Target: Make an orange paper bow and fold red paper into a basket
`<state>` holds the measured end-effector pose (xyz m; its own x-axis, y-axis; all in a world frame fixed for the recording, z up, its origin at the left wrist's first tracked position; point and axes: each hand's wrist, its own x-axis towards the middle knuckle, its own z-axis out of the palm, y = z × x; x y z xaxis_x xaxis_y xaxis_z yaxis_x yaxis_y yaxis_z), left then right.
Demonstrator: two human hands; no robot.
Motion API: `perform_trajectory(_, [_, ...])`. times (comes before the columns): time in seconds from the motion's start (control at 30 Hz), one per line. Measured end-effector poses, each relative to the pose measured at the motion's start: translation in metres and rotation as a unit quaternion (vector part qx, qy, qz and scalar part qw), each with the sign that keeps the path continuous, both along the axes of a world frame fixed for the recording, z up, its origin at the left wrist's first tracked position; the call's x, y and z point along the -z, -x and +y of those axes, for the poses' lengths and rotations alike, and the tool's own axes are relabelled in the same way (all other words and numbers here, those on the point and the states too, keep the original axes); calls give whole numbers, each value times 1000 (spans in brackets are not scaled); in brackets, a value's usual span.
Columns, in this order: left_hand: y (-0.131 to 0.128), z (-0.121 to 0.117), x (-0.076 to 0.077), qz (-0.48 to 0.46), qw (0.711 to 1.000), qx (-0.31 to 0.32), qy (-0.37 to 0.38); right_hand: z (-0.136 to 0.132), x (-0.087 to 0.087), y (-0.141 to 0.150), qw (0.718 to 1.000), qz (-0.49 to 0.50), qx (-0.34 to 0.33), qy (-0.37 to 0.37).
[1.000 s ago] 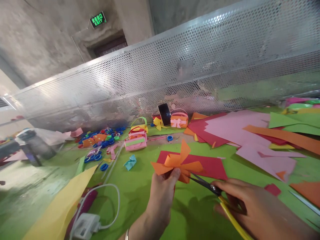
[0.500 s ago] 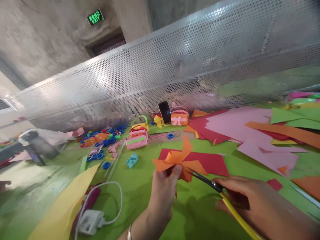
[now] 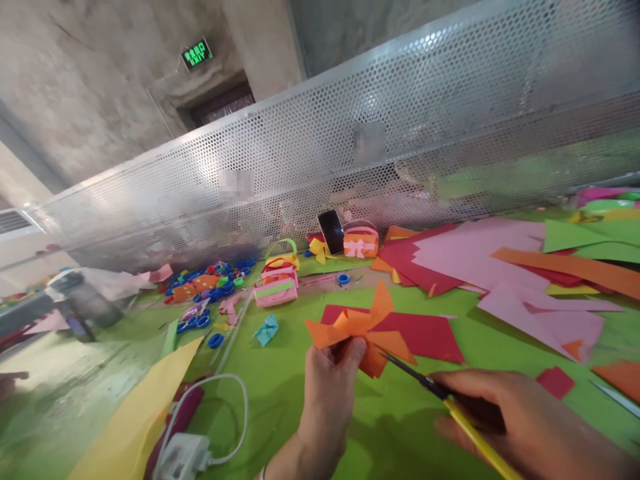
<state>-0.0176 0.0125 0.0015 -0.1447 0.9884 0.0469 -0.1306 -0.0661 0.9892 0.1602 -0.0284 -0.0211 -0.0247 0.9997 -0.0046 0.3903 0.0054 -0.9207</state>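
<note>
Left hand (image 3: 330, 390): fingers pinch orange folded-paper bow (image 3: 350, 323) at its middle, probably to steady it above green surface (image 3: 285, 373), tails free. Right hand (image 3: 505, 407): fingers clasp yellow-handled, dark-bladed metal scissors (image 3: 463, 421), tips beside a lower tail. Small orange paper handbag (image 3: 367, 253) stands beyond, contents hidden.

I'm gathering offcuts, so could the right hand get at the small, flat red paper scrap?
Probably yes: the red scrap lies uncovered near the right hand, though that hand may have to put down its dark-bladed, yellow-handled scissors first.
</note>
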Motion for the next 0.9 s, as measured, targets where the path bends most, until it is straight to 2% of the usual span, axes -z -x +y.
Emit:
perform_trajectory(0.47, [1, -2, 1, -15, 999, 21, 31, -2, -20, 5, 985, -113, -60, 118])
perform_trajectory(0.67, [2, -1, 1, -4, 1000, 16, 16, 0, -17, -5, 982, -96, -107, 121])
perform_trajectory(0.73, [2, -1, 0, 18, 1000, 11, 4, 1, -14, -7, 975, -79, -137, 156])
perform_trajectory(0.8, [2, -2, -2, 34, 999, 7, -4, 2, -11, -6, 973, -65, -135, 178])
perform_trajectory(0.9, [2, -3, -5, 32, 999, -4, -11, 0, -10, 0, 985, -74, -94, 124])
